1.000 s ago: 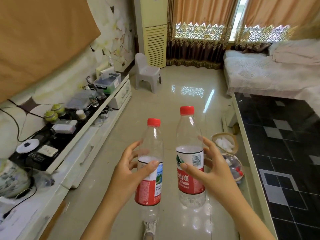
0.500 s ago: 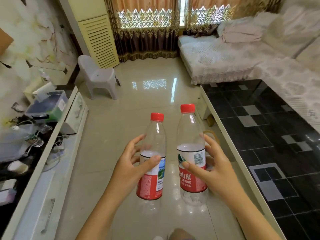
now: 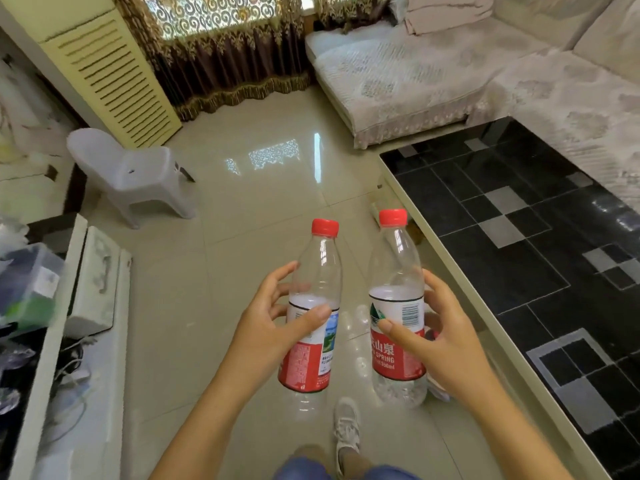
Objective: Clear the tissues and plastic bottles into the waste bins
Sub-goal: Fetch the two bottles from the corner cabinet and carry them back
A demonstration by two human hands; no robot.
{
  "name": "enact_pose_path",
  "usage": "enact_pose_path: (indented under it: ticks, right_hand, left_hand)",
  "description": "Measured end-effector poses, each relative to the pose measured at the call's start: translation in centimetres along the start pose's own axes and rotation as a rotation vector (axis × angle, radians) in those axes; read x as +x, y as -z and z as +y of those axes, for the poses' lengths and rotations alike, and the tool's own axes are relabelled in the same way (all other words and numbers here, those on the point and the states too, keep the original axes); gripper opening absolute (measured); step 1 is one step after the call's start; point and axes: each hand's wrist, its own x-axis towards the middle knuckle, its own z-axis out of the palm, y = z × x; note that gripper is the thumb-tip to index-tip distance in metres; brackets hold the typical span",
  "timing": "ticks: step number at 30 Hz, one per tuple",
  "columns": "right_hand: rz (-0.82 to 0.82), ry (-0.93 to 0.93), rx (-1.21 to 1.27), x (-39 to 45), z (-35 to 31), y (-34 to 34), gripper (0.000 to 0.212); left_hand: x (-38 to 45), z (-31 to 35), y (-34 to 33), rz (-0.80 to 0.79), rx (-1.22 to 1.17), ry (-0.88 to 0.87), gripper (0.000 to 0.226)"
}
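Note:
I hold two clear plastic bottles upright in front of me, both with red caps and red labels. My left hand [image 3: 268, 327] grips the left bottle [image 3: 317, 271] around its label. My right hand [image 3: 440, 337] grips the right bottle [image 3: 394, 265] the same way, thumb across the label. Both bottles look empty and hang above the glossy floor. The waste bins do not show in this view; my right hand and its bottle cover the floor beside the table.
A black tiled coffee table [image 3: 512, 244] with a pale rim runs along my right. A sofa [image 3: 415, 81] stands beyond it. A white plastic chair [image 3: 131, 171] and a tall air conditioner [image 3: 114, 77] are at the left, with a cluttered cabinet [image 3: 52, 341] beside me. My shoe [image 3: 347, 427] shows below.
My view has swung to the right and tilted down, so the sofa and table fill more of the frame. The two floor baskets by the table are out of sight. Both hands keep their bottles.

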Motion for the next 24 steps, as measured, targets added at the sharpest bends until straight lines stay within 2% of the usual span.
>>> enact_pose_path:
  ticks: [5, 8, 16, 21, 24]
  right_hand:
    - [0.097, -0.068, 0.036, 5.5, 1.0, 0.9, 0.081]
    - [0.21, -0.124, 0.056, 8.1, 2.7, 2.0, 0.085]
    - [0.615, -0.33, 0.098, 12.2, 8.9, 5.2, 0.076]
    - [0.838, -0.397, 0.247, 13.6, 15.1, 6.9, 0.072]
    - [0.98, -0.49, 0.307, 13.6, 20.6, 8.1, 0.071]
  left_hand:
    - [8.8, 0.8, -1.7, -0.13, 0.025, 0.029, 0.08]
    - [14.0, 0.7, -4.3, -0.24, 0.055, 0.056, 0.075]
    - [26.7, -1.4, -15.5, -0.705, 0.142, 0.114, 0.062]
    - [30.4, -5.6, -23.4, -0.874, 0.206, 0.077, 0.063]
    - [31.4, -10.5, -28.3, -0.895, 0.219, 0.166, 0.061]
